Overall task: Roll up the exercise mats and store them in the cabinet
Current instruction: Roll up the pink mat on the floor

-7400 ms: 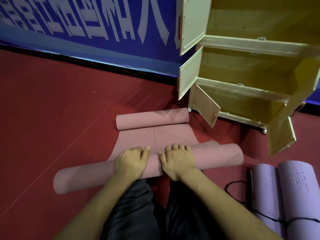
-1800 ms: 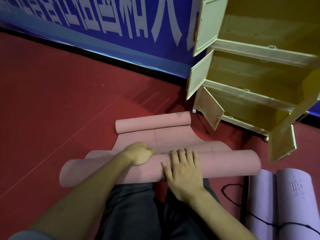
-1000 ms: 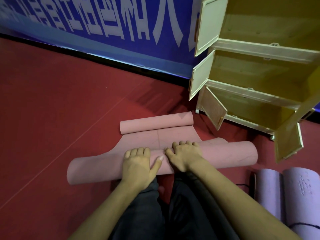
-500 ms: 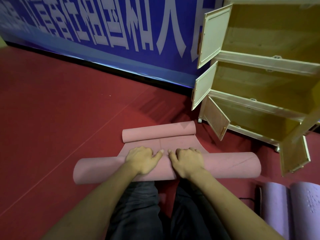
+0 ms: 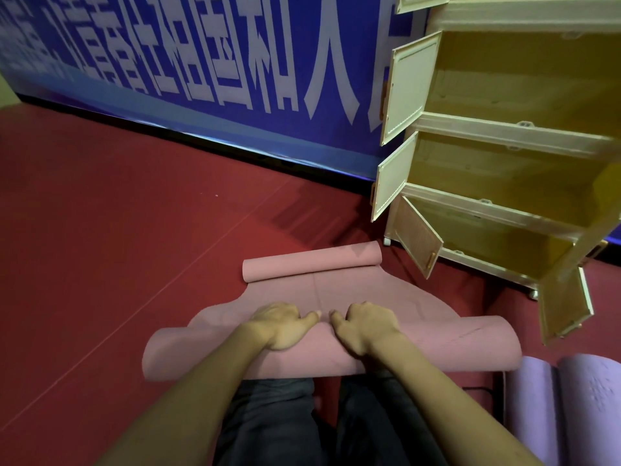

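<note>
A pink exercise mat [image 5: 437, 344] lies on the red floor in front of my knees, rolled into a thick roll at its near end. Its far end [image 5: 311, 260] curls into a small roll by the cabinet. My left hand [image 5: 282, 326] and my right hand [image 5: 364, 326] sit side by side on top of the near roll at its middle, fingers curled over its far side, gripping it. The cream cabinet [image 5: 504, 129] stands at the right with its doors open and its yellow shelves bare.
Two rolled purple mats [image 5: 571, 405] lie at the lower right, with a black cord beside them. An open low cabinet door [image 5: 418, 242] juts out close to the pink mat's far end. A blue banner [image 5: 201, 62] lines the wall behind. Red floor stretches to the left.
Over the earlier frames my hands shifted on the roll and turned it forward; the flat stretch between the two rolls has shortened slightly. The view has tilted up toward the banner.
</note>
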`<action>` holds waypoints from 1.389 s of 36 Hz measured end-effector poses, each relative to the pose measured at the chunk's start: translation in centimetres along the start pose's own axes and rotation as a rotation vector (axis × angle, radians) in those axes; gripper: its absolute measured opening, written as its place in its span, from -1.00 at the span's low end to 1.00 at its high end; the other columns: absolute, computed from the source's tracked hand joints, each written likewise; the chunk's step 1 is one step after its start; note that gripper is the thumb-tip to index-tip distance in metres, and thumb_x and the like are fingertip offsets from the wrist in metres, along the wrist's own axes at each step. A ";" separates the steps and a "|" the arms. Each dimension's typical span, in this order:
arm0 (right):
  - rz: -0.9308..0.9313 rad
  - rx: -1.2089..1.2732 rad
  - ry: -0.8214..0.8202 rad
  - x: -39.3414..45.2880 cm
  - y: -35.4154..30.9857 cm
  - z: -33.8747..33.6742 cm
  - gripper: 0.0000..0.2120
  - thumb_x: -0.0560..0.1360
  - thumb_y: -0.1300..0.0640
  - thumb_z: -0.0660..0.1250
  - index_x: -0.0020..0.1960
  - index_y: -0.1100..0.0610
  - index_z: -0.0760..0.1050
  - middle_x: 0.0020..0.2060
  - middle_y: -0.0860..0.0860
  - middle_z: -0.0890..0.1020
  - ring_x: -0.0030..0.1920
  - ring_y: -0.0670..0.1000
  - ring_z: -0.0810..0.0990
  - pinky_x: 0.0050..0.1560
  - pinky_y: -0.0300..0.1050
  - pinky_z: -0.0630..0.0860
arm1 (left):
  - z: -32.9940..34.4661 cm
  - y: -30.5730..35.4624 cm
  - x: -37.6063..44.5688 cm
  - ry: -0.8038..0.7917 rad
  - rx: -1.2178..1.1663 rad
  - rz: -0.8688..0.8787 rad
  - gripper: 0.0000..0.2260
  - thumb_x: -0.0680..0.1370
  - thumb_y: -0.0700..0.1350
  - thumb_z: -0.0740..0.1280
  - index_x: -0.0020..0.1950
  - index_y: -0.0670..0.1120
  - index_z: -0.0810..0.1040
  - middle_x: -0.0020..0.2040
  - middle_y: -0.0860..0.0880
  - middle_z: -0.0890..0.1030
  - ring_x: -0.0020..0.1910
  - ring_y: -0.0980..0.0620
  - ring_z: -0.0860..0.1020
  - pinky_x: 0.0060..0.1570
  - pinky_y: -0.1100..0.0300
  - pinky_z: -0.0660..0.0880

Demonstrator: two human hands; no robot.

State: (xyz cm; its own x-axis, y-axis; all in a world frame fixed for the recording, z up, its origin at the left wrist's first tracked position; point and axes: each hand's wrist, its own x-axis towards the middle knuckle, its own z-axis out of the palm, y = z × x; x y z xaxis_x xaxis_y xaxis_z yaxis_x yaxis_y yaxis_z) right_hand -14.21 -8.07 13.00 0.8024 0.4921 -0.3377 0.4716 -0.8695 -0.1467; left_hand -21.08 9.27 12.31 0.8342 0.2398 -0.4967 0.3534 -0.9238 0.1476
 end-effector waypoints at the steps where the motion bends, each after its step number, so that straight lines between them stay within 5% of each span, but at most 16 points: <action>1: 0.005 -0.006 -0.013 -0.5 0.0 0.1 -0.38 0.66 -0.22 -0.06 0.30 0.20 0.56 0.28 0.22 0.59 0.28 0.22 0.56 0.26 0.05 0.43 | 0.2 0.1 -0.2 -0.010 0.002 0.002 -0.25 0.60 0.41 -0.12 0.17 -0.11 0.64 0.23 -0.17 0.61 0.17 -0.15 0.54 0.19 0.00 0.45; 11: -0.008 0.050 -0.203 -3.5 0.0 0.1 -0.36 0.66 -0.22 -0.09 0.40 0.19 0.48 0.38 0.24 0.51 0.37 0.22 0.49 0.36 0.03 0.37 | 1.5 0.3 -2.4 -0.172 -0.133 -0.042 -0.26 0.55 0.45 -0.02 0.39 -0.07 0.53 0.35 -0.12 0.55 0.22 -0.12 0.51 0.29 -0.02 0.43; 15: -0.025 0.022 -0.019 -4.5 0.1 1.7 -0.34 0.65 -0.25 -0.12 0.24 0.14 0.61 0.22 0.19 0.64 0.25 0.21 0.58 0.26 0.02 0.43 | 2.1 0.0 -2.4 -0.082 -0.105 -0.015 -0.29 0.56 0.45 -0.04 0.18 -0.06 0.63 0.19 -0.11 0.63 0.08 -0.11 0.56 0.16 0.02 0.49; 20: -0.072 -0.076 0.300 -5.0 0.0 4.1 -0.40 0.55 -0.20 -0.07 -0.20 0.09 0.64 -0.25 0.09 0.69 -0.20 0.19 0.66 -0.11 0.01 0.52 | 2.6 -0.3 -1.9 0.072 -0.085 0.033 -0.36 0.57 0.43 -0.03 -0.17 -0.05 0.59 -0.05 -0.08 0.65 -0.04 -0.11 0.57 -0.09 0.07 0.44; 23: -0.028 -0.061 0.405 -4.9 -0.2 4.6 -0.54 0.56 -0.15 0.05 -0.20 0.08 0.59 -0.27 0.08 0.65 -0.23 0.18 0.61 -0.14 0.05 0.52 | 2.2 -0.5 -1.2 0.196 -0.175 0.040 -0.44 0.54 0.37 0.12 -0.32 -0.07 0.52 -0.25 0.01 0.59 -0.17 -0.07 0.57 -0.17 0.08 0.48; 27: -0.026 -0.041 0.458 -5.2 -0.6 5.0 -0.52 0.58 -0.13 0.05 -0.08 0.16 0.62 -0.13 0.16 0.62 -0.05 0.25 0.58 0.08 0.19 0.52 | 1.5 -0.5 0.5 0.173 -0.188 0.018 -0.61 0.52 0.24 0.23 -0.32 -0.03 0.48 -0.14 -0.03 0.61 -0.11 -0.10 0.56 -0.16 0.10 0.43; 31: -0.073 -0.047 0.441 -5.6 -0.1 6.8 -0.49 0.61 -0.15 0.05 0.18 0.17 0.60 0.08 0.14 0.63 0.23 0.31 0.54 0.34 0.29 0.32 | 1.8 -0.3 1.4 0.234 -0.195 0.036 -0.63 0.52 0.18 0.26 -0.34 -0.06 0.46 -0.25 0.00 0.58 -0.17 -0.10 0.56 -0.22 0.12 0.40; 37: -0.124 -0.039 0.359 -4.6 0.4 6.4 -0.51 0.62 -0.19 -0.01 0.09 0.08 0.60 -0.02 0.05 0.66 0.02 0.22 0.57 0.25 0.22 0.39 | 2.3 -0.8 1.3 0.421 -0.240 0.081 -0.48 0.61 0.24 0.17 -0.37 -0.12 0.40 -0.39 -0.03 0.53 -0.26 -0.09 0.54 -0.16 0.04 0.51; 42: -0.178 -0.073 0.118 -3.6 0.1 3.3 -0.19 0.46 -0.26 -0.43 0.35 0.05 0.39 0.31 0.09 0.48 0.32 0.22 0.40 0.45 0.20 0.15 | 1.8 -0.9 0.5 0.486 -0.165 0.093 -0.44 0.65 0.29 0.08 -0.35 -0.08 0.45 -0.36 0.01 0.52 -0.26 -0.06 0.45 -0.21 0.10 0.31; 47: -0.105 -0.048 -0.039 -1.2 0.2 2.1 -0.41 0.66 -0.19 -0.17 0.45 0.10 0.37 0.43 0.18 0.43 0.42 0.23 0.36 0.42 0.20 0.21 | 1.8 -0.6 -1.2 0.419 0.008 0.136 -0.34 0.55 0.47 -0.08 -0.34 -0.03 0.44 -0.35 -0.01 0.53 -0.14 -0.11 0.59 -0.15 0.08 0.40; 50: -0.093 -0.067 -0.090 0.2 0.2 1.6 -0.34 0.59 -0.18 -0.22 0.47 0.10 0.36 0.44 0.19 0.43 0.42 0.24 0.37 0.40 0.20 0.24 | 2.9 -0.4 -2.2 0.402 0.080 0.187 -0.33 0.57 0.45 -0.17 -0.08 -0.01 0.52 -0.07 -0.07 0.66 0.02 -0.11 0.61 0.06 0.03 0.47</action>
State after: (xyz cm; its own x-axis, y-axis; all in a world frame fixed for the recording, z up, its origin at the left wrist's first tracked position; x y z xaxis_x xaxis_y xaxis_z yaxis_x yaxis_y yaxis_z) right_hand -14.53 -8.19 11.41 0.7194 0.5621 -0.4082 0.5681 -0.8142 -0.1200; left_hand -24.33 8.24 10.84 0.9844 0.1489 -0.0939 0.1604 -0.9786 0.1291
